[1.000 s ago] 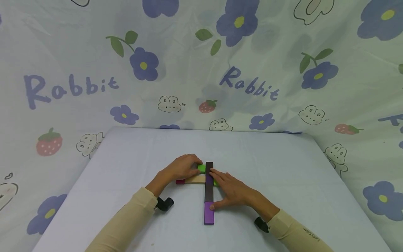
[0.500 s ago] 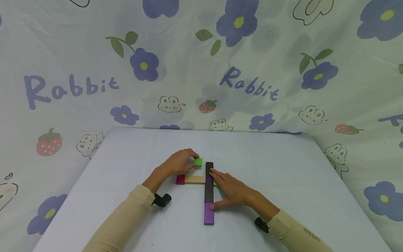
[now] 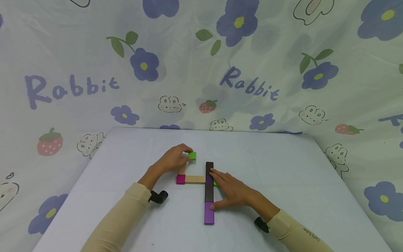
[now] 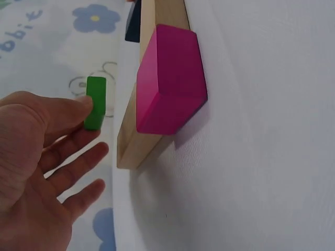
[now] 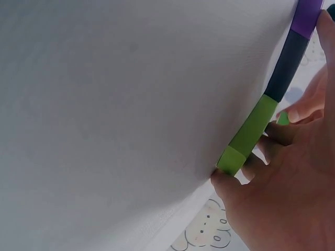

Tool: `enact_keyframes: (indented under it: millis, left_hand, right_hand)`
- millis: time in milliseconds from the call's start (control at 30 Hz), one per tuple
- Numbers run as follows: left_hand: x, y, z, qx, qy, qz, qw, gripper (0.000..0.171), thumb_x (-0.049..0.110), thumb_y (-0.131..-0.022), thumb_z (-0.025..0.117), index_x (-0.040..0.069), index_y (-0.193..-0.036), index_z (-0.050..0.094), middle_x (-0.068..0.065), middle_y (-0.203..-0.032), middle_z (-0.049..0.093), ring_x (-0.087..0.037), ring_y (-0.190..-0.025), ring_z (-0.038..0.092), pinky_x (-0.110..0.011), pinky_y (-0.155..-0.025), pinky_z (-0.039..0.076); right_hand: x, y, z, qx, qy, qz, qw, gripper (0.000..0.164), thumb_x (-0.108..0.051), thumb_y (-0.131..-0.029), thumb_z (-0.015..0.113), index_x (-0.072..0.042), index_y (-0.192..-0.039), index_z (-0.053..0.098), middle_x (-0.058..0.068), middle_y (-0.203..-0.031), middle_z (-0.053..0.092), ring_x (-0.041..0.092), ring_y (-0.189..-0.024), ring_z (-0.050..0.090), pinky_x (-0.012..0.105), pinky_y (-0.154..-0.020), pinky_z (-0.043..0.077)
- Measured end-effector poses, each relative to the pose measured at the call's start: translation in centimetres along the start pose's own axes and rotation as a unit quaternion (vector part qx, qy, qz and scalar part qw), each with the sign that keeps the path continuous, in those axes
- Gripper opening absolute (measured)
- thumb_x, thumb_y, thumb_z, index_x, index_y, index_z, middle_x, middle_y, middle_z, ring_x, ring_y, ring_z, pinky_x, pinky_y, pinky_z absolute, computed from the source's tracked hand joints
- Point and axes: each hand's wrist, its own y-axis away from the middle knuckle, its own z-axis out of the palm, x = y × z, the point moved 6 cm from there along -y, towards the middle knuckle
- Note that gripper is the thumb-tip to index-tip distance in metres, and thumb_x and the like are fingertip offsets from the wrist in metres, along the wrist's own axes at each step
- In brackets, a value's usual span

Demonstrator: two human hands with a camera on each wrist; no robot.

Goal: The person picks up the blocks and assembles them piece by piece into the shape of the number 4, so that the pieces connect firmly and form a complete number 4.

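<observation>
My left hand [image 3: 171,159] pinches a small green block [image 3: 192,156] between thumb and fingers, behind the other blocks. In the left wrist view, the green block [image 4: 95,103] stands apart from a pink block [image 4: 175,78], which sits where two plain wooden blocks [image 3: 195,180] meet at a corner. My right hand [image 3: 234,190] lies spread along a row of dark blocks [image 3: 209,192]. Its thumb touches the purple block [image 3: 209,213] at the near end. Light green blocks [image 5: 254,125] run beside its fingers in the right wrist view, partly hidden in the head view.
A white cloth-covered table [image 3: 267,157] carries the blocks near its middle. Behind it hangs a curtain [image 3: 189,70] printed with flowers, strawberries and rabbits. Black wrist cameras [image 3: 158,196] are strapped at both wrists.
My left hand has lifted the green block away from the dark row, back and to the left. The second wooden block now shows behind the pink one. My right hand keeps its place.
</observation>
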Motion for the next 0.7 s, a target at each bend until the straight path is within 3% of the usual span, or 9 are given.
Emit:
enact_keyframes:
  millis: [367, 700]
  left_hand:
    - [-1.5, 0.3, -0.8, 0.021, 0.012, -0.010, 0.9996, 0.035, 0.013, -0.098, 0.064, 0.002, -0.131, 0.064, -0.012, -0.128, 0.064, -0.032, -0.125, 0.057, -0.050, -0.107, 0.043]
    - [-2.9, 0.6, -1.2, 0.039, 0.024, -0.048, 0.9978, 0.037, 0.013, -0.099, 0.064, 0.002, -0.134, 0.061, -0.015, -0.132, 0.061, -0.034, -0.127, 0.055, -0.052, -0.108, 0.042]
  right_hand:
    - [-0.1, 0.0, 0.0, -0.002, -0.005, 0.002, 1.000, 0.120, -0.079, -0.074, 0.069, -0.015, -0.163, 0.019, -0.001, -0.169, 0.013, 0.029, -0.151, 0.024, 0.048, -0.120, 0.022]
    - [-0.1, 0.1, 0.0, 0.004, -0.006, -0.001, 1.000, 0.120, -0.078, -0.074, 0.070, -0.014, -0.162, 0.021, 0.000, -0.169, 0.014, 0.029, -0.151, 0.025, 0.048, -0.120, 0.022]
